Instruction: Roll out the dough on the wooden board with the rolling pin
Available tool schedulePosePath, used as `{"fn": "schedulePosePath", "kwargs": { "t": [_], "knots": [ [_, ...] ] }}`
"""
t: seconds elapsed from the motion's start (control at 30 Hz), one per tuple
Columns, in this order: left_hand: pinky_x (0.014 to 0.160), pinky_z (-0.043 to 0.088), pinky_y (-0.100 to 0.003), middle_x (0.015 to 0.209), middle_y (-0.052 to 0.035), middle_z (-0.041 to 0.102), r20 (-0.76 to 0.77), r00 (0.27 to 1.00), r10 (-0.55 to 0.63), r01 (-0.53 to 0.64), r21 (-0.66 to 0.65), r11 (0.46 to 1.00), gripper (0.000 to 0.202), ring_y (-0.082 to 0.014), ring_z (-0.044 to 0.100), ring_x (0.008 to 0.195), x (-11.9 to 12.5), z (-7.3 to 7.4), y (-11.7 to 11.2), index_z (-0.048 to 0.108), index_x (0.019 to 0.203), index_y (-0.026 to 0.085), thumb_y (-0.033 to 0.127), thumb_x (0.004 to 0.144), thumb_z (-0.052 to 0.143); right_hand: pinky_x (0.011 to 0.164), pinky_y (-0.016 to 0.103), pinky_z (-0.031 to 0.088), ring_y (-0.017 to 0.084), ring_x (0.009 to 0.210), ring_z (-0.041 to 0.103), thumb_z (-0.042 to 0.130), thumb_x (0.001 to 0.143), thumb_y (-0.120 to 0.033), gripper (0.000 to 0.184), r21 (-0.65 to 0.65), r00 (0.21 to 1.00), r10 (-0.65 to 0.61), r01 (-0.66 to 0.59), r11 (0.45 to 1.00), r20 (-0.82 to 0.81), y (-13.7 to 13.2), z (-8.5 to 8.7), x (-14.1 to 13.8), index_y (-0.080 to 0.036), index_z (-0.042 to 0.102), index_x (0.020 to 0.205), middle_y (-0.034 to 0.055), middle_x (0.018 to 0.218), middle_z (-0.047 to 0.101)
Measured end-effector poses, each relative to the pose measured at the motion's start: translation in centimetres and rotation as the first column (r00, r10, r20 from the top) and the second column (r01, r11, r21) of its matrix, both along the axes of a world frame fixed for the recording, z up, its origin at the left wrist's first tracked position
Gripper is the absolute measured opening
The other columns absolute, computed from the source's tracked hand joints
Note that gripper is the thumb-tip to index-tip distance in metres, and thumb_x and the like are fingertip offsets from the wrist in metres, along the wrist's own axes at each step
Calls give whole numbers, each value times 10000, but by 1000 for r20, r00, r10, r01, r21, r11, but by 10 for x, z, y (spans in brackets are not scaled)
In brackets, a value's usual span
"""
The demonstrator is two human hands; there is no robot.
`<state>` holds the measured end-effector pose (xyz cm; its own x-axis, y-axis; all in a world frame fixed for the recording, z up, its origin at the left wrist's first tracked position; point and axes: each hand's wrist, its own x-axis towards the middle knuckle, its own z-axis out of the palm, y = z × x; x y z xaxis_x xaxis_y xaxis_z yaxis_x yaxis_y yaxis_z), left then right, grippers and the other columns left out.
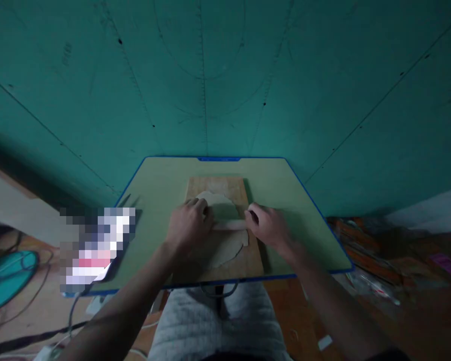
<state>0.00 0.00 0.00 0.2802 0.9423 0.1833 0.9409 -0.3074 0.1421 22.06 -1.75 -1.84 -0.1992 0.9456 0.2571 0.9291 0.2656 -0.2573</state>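
A thin, uneven sheet of dough [220, 250] lies spread over a wooden cutting board [255, 260]. Across the dough rests a pale rolling pin [230, 225], its middle showing between my hands. My left hand [191, 220] is closed around the pin's left end, over the dough's left side. Around the right end, near the board's right edge, my right hand [267, 223] is curled with the fingers wrapped. Both ends of the pin are hidden in my hands. The dough's edge is ragged at the lower right, where a small flap sticks out.
The board sits on a pale green table [304, 240] with a blue rim, against a green wall [225, 100]. A blurred-out device [101, 248] stands at the table's left. Cables [71, 316] run below it. Wrapped bundles [372, 250] lie on the floor at right.
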Motion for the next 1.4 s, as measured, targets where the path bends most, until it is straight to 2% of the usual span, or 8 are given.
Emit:
{"fn": "schedulePosePath", "kwargs": {
  "t": [0.13,0.23,0.43,0.63,0.93,1.07,1.27,1.4],
  "knots": [
    [598,416,-311,818,-108,684,-125,992,-10,-5,-117,993,284,-245,657,732,7,-3,2,603,935,168,293,951,349,539,308,230,185,593,591,398,935,-305,308,-33,984,-113,118,992,137,-2,1,6,-211,642,773,90,777,717],
    [600,427,-348,772,-129,664,-173,980,-95,73,-132,989,314,-279,648,721,7,-6,0,606,893,153,296,947,331,535,312,235,195,580,593,403,927,-298,350,-89,974,-142,160,983,178,-4,-2,11,-205,656,705,102,711,710],
    [789,471,-473,1024,-198,644,-159,982,-101,118,99,988,295,-350,592,982,5,-8,-13,618,970,114,274,923,374,524,294,273,172,532,568,432,899,-308,366,-92,988,-114,124,988,103,-15,-9,14,-205,670,639,83,613,675],
    [1076,377,-541,1277,-172,605,-29,976,-215,215,249,944,328,-334,464,1300,2,-20,-31,601,1138,107,255,949,377,543,310,273,195,592,612,342,934,-312,413,-115,969,-101,129,985,225,-30,-4,13,-187,684,738,94,702,716],
    [1089,406,-526,1372,-237,540,-36,985,-171,175,273,946,481,-363,406,1372,2,-30,-69,533,1286,7,335,977,365,575,307,323,215,732,666,322,967,-263,404,-263,948,-34,122,957,317,-45,11,12,-182,706,873,101,833,738],
    [1078,425,-506,1384,-239,533,-56,983,-174,182,258,949,526,-358,446,1346,0,-31,-70,502,1325,7,389,988,369,624,309,381,248,837,684,327,970,-244,413,-336,913,9,140,932,407,-28,19,9,-158,731,967,144,934,744],
    [1067,431,-499,1362,-248,547,-57,977,-204,211,188,959,548,-350,465,1331,-2,-26,-40,518,1297,14,438,995,348,737,297,423,248,967,670,393,960,-258,362,-347,920,41,106,932,391,22,16,3,-171,740,1011,143,1071,732],
    [1083,407,-514,1405,-295,481,-43,981,-187,192,262,946,629,-373,401,1373,1,-30,-52,458,1339,-33,476,978,375,755,286,421,235,982,668,393,959,-261,359,-334,932,34,94,938,360,19,11,6,-189,743,991,116,1086,735]
  ]
}}
